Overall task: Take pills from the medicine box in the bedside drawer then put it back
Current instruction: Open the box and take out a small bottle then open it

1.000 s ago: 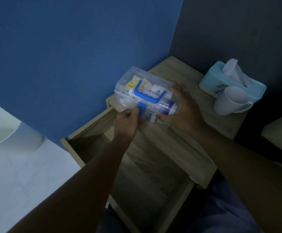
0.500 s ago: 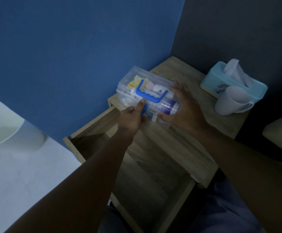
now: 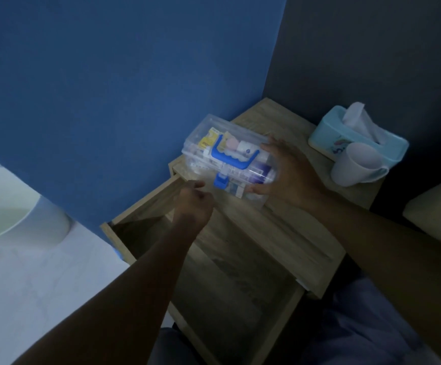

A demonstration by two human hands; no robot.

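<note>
The clear plastic medicine box (image 3: 208, 139) with a blue handle and a blue front latch (image 3: 221, 180) sits on the left end of the wooden bedside table (image 3: 287, 227). Packets and tubes show through its lid. My right hand (image 3: 290, 177) grips the box's right end, thumb on the front and fingers over the top. My left hand (image 3: 194, 204) hovers just in front of the latch, fingers loosely curled, a small gap away and holding nothing. Below it the drawer (image 3: 279, 309) stands pulled out, its inside dark.
A light-blue tissue box (image 3: 327, 138) and a white mug (image 3: 356, 164) stand at the table's right end. A blue wall rises behind. A white bed with a pillow (image 3: 11, 217) lies to the left. A cream cushion (image 3: 437, 214) is at the right edge.
My left hand has let go of the blue latch and drawn back a little toward me. The latch now sticks out, flipped open. My right hand stays on the box.
</note>
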